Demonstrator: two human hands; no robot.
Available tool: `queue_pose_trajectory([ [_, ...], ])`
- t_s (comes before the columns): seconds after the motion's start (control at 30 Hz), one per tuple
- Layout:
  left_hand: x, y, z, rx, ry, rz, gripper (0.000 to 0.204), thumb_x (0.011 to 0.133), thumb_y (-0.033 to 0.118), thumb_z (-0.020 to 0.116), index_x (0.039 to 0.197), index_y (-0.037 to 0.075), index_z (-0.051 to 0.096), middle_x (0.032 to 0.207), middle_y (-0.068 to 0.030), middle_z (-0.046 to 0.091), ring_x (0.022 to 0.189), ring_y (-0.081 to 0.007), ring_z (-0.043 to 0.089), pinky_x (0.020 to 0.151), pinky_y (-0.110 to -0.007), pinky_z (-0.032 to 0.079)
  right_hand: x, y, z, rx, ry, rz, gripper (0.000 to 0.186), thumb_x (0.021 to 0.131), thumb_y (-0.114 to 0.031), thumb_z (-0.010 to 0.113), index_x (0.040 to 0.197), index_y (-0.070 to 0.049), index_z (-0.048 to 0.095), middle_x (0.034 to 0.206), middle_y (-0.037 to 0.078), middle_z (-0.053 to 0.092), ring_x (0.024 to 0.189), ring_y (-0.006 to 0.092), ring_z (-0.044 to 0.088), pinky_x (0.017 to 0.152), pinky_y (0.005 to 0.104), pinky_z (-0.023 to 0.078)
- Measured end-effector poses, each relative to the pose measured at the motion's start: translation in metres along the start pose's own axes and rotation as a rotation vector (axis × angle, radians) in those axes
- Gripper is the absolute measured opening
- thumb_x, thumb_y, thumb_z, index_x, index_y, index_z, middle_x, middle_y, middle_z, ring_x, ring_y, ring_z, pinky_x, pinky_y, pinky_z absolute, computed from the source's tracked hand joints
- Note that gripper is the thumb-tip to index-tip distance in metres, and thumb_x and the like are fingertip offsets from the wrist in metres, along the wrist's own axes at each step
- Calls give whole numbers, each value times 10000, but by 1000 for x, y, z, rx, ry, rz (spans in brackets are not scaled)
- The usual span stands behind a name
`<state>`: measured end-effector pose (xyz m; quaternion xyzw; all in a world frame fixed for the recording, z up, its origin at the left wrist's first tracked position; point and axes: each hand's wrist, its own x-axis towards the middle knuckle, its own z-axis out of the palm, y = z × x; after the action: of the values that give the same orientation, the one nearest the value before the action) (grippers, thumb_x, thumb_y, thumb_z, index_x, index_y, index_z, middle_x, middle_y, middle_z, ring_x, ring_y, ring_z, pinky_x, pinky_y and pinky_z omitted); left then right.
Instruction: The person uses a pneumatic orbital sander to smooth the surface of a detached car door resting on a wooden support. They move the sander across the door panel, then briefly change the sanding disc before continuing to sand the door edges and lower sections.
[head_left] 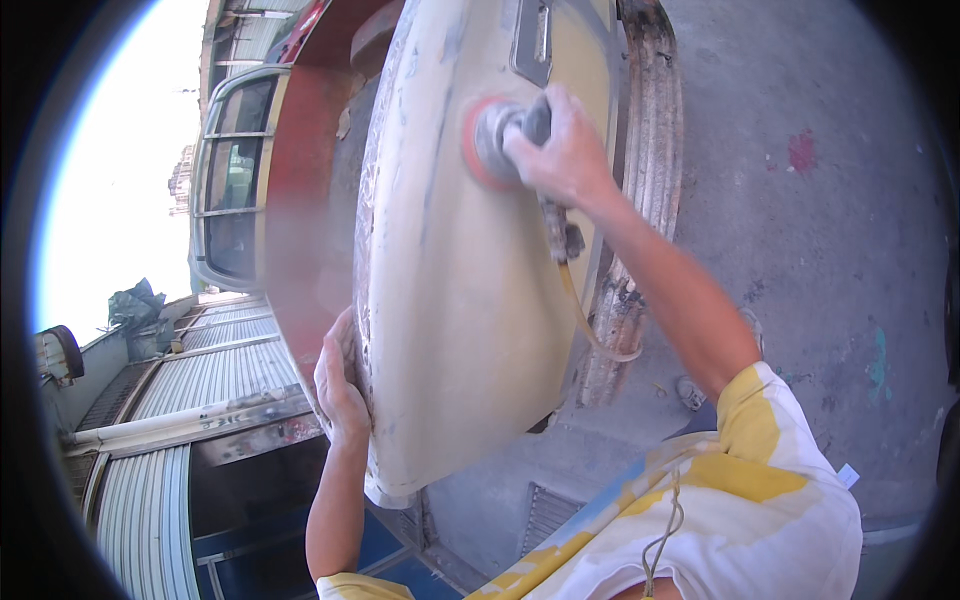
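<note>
My right hand [555, 150] grips a pneumatic sander [500, 140] with a grey body and red pad, which lies against a large cream-coloured vehicle body panel [470, 350] with a pale, dusty surface. A yellow air hose [590, 325] hangs from the sander's lower fitting and loops to the right. My left hand [342, 380] rests against the panel's left edge, fingers stretched upward and fairly straight, partly hidden behind the thumb. A metal recessed slot [530, 40] sits in the panel above the sander.
A red truck body [300, 170] with a windowed cab [240, 175] stands left. A worn metal strip [650, 120] runs along the panel's right. Grey stained concrete floor [810, 250] lies right, a metal grate [550, 520] below, corrugated shutters [150, 500] at lower left.
</note>
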<state>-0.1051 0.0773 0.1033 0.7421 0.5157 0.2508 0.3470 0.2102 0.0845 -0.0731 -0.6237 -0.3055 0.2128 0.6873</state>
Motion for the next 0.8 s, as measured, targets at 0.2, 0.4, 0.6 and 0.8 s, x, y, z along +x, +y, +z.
queue_pose_trajectory([
  [0.2,-1,-3,-2,-8,8,9,665,1121,408,299,1443,-155,448,1460,-262,524,1382,-327,497,1194,-414,339,-31,-41,-6,64,-49,26,460,819,-329,694,1153,-51,545,1099,217,610,1016,425,644,882,508,521],
  [0.4,-1,-5,-4,-2,14,-2,673,1119,420,308,1442,-155,448,1460,-265,525,1384,-329,497,1196,-416,340,29,-15,-11,57,-51,97,502,820,-354,699,1192,-51,553,1117,221,630,1026,419,660,901,492,525],
  [0.6,1,-5,-3,-4,26,3,676,1118,422,312,1444,-154,447,1469,-268,520,1396,-333,488,1203,-415,333,27,-9,-5,41,3,48,515,812,-359,705,1197,-53,550,1137,246,634,1053,429,651,913,491,524],
  [0.8,0,-6,-5,21,20,8,663,1124,410,292,1457,-145,435,1481,-255,511,1404,-320,478,1213,-410,318,19,-18,-17,-35,-67,67,519,818,-356,706,1185,-30,541,1152,257,629,1073,430,642,924,486,521],
])
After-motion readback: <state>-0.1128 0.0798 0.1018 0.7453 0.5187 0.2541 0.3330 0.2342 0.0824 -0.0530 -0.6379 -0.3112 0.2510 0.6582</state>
